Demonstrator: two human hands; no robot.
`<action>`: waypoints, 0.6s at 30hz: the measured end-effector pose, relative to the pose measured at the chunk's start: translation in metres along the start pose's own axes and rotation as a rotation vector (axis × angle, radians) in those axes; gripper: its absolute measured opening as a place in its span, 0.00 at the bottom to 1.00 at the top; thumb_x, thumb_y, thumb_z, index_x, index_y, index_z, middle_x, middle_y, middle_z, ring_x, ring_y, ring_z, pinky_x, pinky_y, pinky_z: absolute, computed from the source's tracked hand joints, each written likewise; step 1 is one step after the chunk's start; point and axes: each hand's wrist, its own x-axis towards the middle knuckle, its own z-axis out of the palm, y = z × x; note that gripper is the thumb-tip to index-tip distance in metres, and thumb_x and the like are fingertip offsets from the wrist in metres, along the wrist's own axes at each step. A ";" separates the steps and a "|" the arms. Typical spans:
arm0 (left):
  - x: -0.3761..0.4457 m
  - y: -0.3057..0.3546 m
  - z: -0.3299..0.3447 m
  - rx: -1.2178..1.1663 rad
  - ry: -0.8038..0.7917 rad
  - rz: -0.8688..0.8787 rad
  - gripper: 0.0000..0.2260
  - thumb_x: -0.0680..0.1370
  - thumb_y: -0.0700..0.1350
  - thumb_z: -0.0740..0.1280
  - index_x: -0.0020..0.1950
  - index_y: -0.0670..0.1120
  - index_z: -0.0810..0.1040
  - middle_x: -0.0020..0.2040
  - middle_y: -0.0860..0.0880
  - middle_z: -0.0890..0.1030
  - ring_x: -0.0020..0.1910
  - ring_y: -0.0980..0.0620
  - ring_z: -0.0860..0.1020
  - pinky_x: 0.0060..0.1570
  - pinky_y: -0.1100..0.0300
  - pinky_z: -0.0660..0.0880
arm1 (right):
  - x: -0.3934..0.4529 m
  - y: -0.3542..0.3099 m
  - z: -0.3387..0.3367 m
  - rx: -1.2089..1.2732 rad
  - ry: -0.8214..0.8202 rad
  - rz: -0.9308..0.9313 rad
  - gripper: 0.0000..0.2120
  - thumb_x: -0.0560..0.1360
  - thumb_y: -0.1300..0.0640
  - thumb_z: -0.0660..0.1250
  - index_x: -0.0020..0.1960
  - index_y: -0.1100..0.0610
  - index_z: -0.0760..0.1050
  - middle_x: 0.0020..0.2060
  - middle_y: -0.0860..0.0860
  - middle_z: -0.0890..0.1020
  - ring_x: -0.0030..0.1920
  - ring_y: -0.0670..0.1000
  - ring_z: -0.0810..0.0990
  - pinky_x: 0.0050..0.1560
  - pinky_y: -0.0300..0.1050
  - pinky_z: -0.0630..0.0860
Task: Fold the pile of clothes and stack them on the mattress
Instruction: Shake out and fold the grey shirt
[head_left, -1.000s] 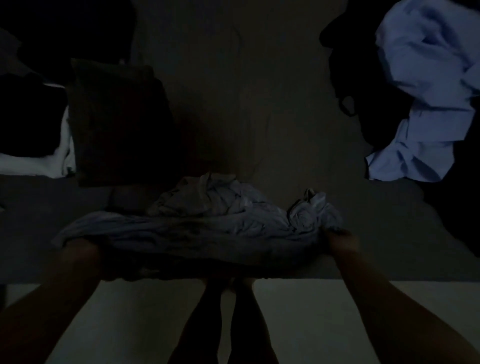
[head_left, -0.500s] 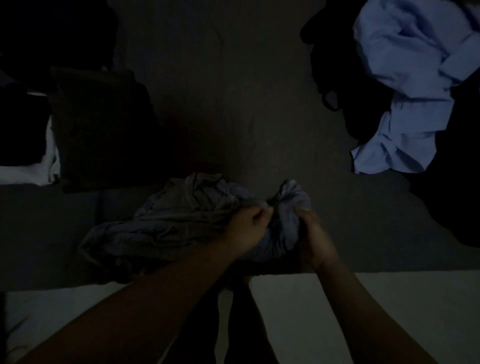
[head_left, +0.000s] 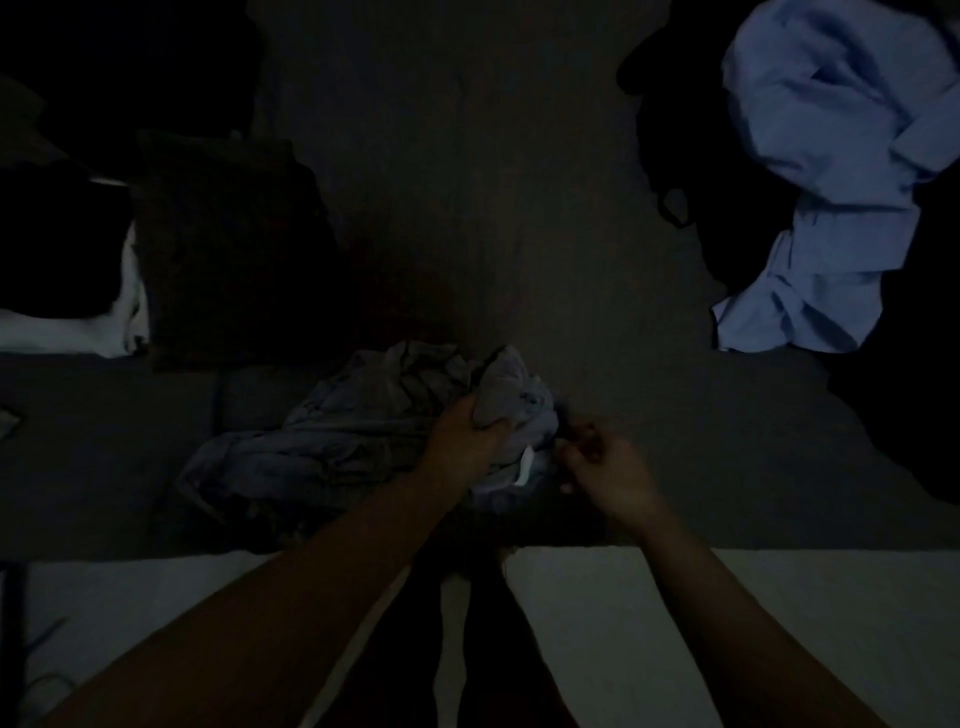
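Right now, step: sorting out one crumpled garment before folding.
Grey garment (head_left: 363, 441): bunched at the near edge of the mattress (head_left: 467, 182).
Left hand (head_left: 465, 441): fingers curled round a wad of its right end.
Right hand (head_left: 605, 467): probably pinching a cloth edge; too dark to tell.
Next move: find the corners, spread it flat.
Blue shirt (head_left: 831, 156): far right, unfolded.

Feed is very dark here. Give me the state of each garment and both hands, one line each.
grey garment: crumpled, unfolded, on the mattress.
light blue shirt: crumpled, unfolded, far right.
white cloth: flat under a dark item, far left.
left hand: grips the grey garment's bunched end.
right hand: fingers curled beside the garment; grip unclear.
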 end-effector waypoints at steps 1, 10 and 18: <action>-0.008 0.007 -0.003 0.049 -0.052 0.051 0.10 0.78 0.36 0.64 0.59 0.39 0.76 0.51 0.44 0.78 0.48 0.50 0.78 0.51 0.59 0.72 | 0.003 -0.006 -0.001 -0.074 -0.007 -0.080 0.19 0.76 0.57 0.67 0.66 0.56 0.69 0.56 0.51 0.79 0.49 0.47 0.79 0.56 0.45 0.76; -0.054 0.091 -0.062 0.804 0.247 0.476 0.26 0.68 0.51 0.62 0.65 0.46 0.74 0.61 0.43 0.76 0.59 0.44 0.75 0.56 0.55 0.71 | -0.010 -0.136 -0.033 -0.218 0.037 -0.534 0.16 0.65 0.58 0.61 0.49 0.61 0.80 0.43 0.56 0.83 0.44 0.47 0.78 0.40 0.39 0.68; -0.076 0.125 -0.109 0.857 0.539 0.242 0.18 0.75 0.44 0.63 0.65 0.46 0.71 0.61 0.42 0.70 0.59 0.40 0.73 0.51 0.51 0.70 | -0.039 -0.196 -0.144 -0.276 0.504 -0.473 0.21 0.74 0.66 0.58 0.67 0.61 0.70 0.59 0.59 0.78 0.59 0.58 0.76 0.57 0.46 0.70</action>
